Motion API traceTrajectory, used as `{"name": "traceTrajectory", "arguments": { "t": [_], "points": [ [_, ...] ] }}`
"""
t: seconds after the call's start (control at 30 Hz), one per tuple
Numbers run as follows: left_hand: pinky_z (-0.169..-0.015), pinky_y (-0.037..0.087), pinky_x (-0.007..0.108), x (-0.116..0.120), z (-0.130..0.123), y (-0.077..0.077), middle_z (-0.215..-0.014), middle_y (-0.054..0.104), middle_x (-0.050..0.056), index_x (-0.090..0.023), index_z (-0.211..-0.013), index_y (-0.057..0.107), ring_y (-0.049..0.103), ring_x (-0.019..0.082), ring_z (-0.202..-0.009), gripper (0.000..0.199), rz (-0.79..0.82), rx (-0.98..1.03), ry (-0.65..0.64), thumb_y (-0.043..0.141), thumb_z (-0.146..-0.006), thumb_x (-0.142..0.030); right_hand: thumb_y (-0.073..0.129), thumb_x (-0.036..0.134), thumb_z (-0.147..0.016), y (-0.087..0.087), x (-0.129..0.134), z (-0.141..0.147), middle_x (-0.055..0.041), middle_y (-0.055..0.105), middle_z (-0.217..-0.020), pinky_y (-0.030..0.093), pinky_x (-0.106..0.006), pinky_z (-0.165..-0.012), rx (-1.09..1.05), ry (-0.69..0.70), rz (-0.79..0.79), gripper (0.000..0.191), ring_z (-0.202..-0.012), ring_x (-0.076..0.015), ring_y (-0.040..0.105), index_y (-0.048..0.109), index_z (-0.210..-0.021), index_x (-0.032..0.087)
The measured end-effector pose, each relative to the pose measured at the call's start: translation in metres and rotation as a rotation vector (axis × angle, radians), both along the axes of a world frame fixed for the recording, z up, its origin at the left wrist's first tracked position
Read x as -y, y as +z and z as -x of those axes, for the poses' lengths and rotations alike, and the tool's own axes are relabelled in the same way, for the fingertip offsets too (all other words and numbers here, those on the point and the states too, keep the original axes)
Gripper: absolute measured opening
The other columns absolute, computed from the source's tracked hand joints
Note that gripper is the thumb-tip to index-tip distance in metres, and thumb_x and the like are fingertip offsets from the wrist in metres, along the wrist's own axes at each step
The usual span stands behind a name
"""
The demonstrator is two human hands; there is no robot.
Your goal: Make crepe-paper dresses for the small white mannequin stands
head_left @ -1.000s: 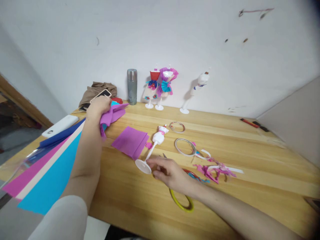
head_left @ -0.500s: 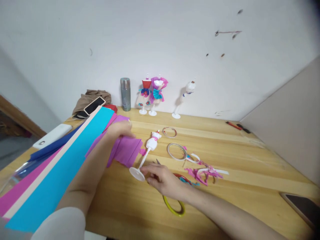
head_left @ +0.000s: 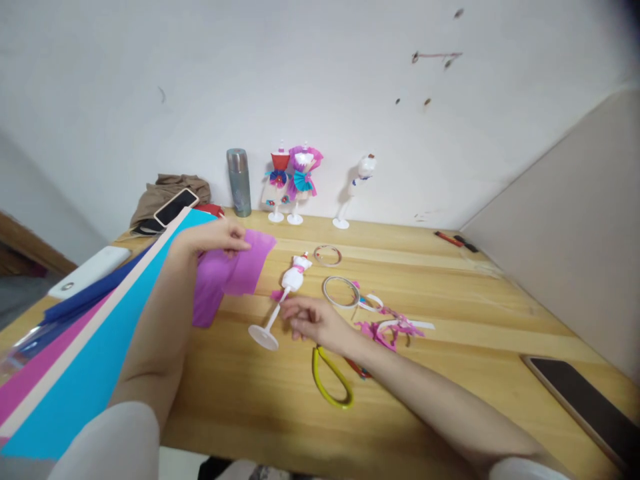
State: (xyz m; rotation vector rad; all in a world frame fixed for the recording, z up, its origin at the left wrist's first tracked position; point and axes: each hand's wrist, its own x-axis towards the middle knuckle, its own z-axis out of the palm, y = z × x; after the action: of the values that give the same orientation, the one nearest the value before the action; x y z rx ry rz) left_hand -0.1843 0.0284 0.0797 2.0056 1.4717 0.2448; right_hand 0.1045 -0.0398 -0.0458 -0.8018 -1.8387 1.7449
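Note:
My left hand [head_left: 223, 238] is closed on the upper edge of a purple crepe paper sheet [head_left: 247, 267], at the left of the table. A small white mannequin [head_left: 293, 277] with a pink band lies in front of me, its round base toward me. Beside its stem is my right hand [head_left: 307, 319], fingers loosely curled; whether they touch the stem is unclear. Yellow-handled scissors [head_left: 333, 383] lie just below that hand, partly hidden by it. Stacked blue, cream and pink paper [head_left: 107, 333] lies under my left forearm.
Dressed mannequins [head_left: 303, 180], another white one [head_left: 367, 167] and a grey flask [head_left: 239, 183] stand by the wall. Tape rolls [head_left: 341, 292], pink scraps [head_left: 387, 331] and a phone [head_left: 585, 400] lie to the right. A brown cloth [head_left: 163, 193] is at the back left.
The purple sheet has shifted and spread upward at my left hand, which moved up and left. My right hand has moved from the mannequin's base up along the stem. The view has shifted slightly.

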Motion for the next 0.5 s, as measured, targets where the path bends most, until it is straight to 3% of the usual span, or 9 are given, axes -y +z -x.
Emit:
{"name": "traceTrajectory", "arguments": {
  "t": [0.1, 0.27, 0.33, 0.4, 0.5],
  "points": [
    [-0.056, 0.046, 0.028, 0.012, 0.017, 0.015, -0.055, 0.065, 0.003, -0.018, -0.058, 0.065, 0.058, 0.016, -0.054, 0.029, -0.204, 0.3, 0.107, 0.074, -0.07, -0.043, 0.056, 0.013, -0.08, 0.003, -0.01, 0.001, -0.0038, 0.065, -0.091, 0.05, -0.024, -0.061, 0.08, 0.012, -0.116, 0.047, -0.062, -0.0086, 0.057, 0.062, -0.126, 0.016],
    [-0.056, 0.048, 0.033, 0.015, 0.018, 0.013, -0.055, 0.062, 0.0, -0.021, -0.061, 0.069, 0.052, 0.014, -0.051, 0.023, -0.639, 0.983, 0.328, 0.083, -0.059, -0.04, 0.051, 0.011, -0.085, 0.015, -0.027, 0.004, 0.0002, 0.061, -0.076, 0.043, -0.022, -0.062, 0.319, 0.038, -0.374, 0.047, -0.06, -0.0086, 0.051, 0.063, -0.13, 0.014],
    [-0.064, 0.052, 0.035, 0.012, 0.009, 0.014, -0.061, 0.063, -0.001, -0.023, -0.062, 0.068, 0.051, 0.013, -0.055, 0.021, -0.667, 1.165, 0.338, 0.083, -0.055, -0.036, 0.05, 0.01, -0.087, 0.018, -0.032, 0.007, -0.002, 0.065, -0.078, 0.043, -0.023, -0.064, 0.379, 0.054, -0.42, 0.046, -0.065, -0.0103, 0.054, 0.064, -0.13, 0.013],
    [-0.073, 0.054, 0.035, 0.01, -0.002, 0.017, -0.062, 0.06, -0.002, -0.023, -0.052, 0.057, 0.052, 0.013, -0.061, 0.024, -0.671, 1.29, 0.324, 0.08, -0.052, -0.029, 0.048, 0.009, -0.088, 0.017, -0.035, 0.011, -0.0019, 0.065, -0.075, 0.044, -0.024, -0.065, 0.403, 0.116, -0.451, 0.043, -0.064, -0.0109, 0.055, 0.065, -0.127, 0.012],
    [-0.085, 0.053, 0.034, 0.008, -0.016, 0.021, -0.066, 0.058, -0.002, -0.022, -0.048, 0.045, 0.057, 0.015, -0.076, 0.027, -0.597, 1.37, 0.336, 0.072, -0.048, -0.02, 0.049, 0.008, -0.086, 0.015, -0.035, 0.016, -0.0001, 0.063, -0.07, 0.043, -0.023, -0.061, 0.407, 0.173, -0.437, 0.032, -0.057, -0.0094, 0.053, 0.072, -0.108, 0.013]
  ]
}}
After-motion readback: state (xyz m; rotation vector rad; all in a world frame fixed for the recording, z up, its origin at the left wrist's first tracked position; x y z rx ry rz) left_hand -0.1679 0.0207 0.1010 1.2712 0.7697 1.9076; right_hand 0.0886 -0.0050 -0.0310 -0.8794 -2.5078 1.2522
